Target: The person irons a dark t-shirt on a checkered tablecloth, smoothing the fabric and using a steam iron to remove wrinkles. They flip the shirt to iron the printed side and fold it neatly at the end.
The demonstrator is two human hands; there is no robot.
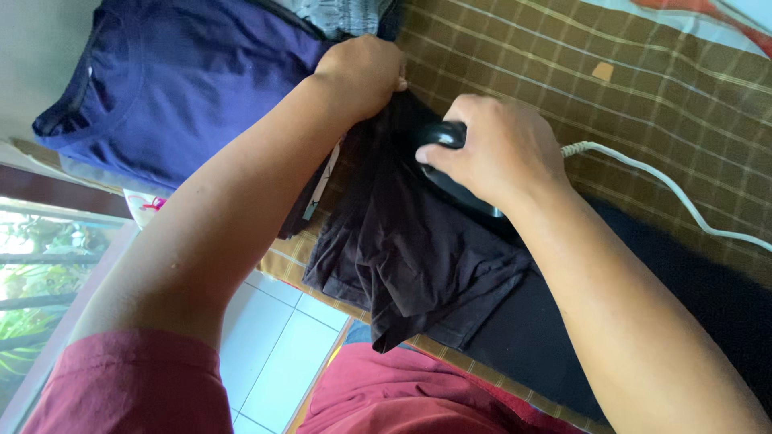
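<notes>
Right hand is wrapped tight around the black iron, pressing the dark garment on the checked mat. Left hand pinches its top edge closed. Fabric looks soft, floppy, light; hold it at the hems.

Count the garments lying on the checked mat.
2: a black garment under the right hand's iron, pinched by the left hand; a folded navy shirt beyond. Others may be hidden.
</notes>
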